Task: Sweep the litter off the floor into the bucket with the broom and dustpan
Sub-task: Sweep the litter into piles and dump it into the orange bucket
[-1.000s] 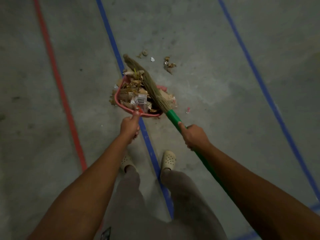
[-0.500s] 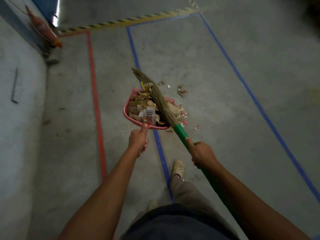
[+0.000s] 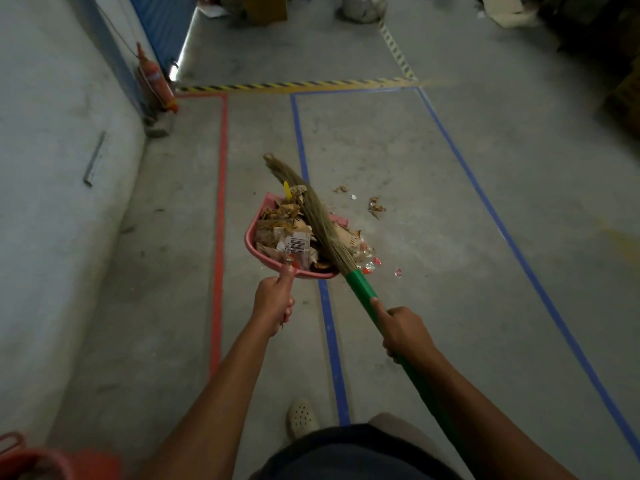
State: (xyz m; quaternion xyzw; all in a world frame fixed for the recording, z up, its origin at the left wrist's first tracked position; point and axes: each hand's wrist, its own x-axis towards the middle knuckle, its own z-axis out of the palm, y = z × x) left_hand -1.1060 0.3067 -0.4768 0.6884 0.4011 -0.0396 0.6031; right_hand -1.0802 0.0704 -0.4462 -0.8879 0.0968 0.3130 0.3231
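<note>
One broom [image 3: 360, 287] in right hand [image 3: 405, 332], one dustpan [image 3: 250, 241] in left hand [image 3: 273, 306]

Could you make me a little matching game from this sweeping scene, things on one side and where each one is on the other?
1 dustpan
2 broom
3 fire extinguisher
4 loose scraps

A held in the right hand
B by the wall on the left
C held in the left hand
D on the floor right of the dustpan

Pairs: 1-C, 2-A, 3-B, 4-D

Red fire extinguisher [image 3: 155, 79] against the wall [image 3: 52, 168] — hazard-striped tape [image 3: 294, 86] alongside.
</note>
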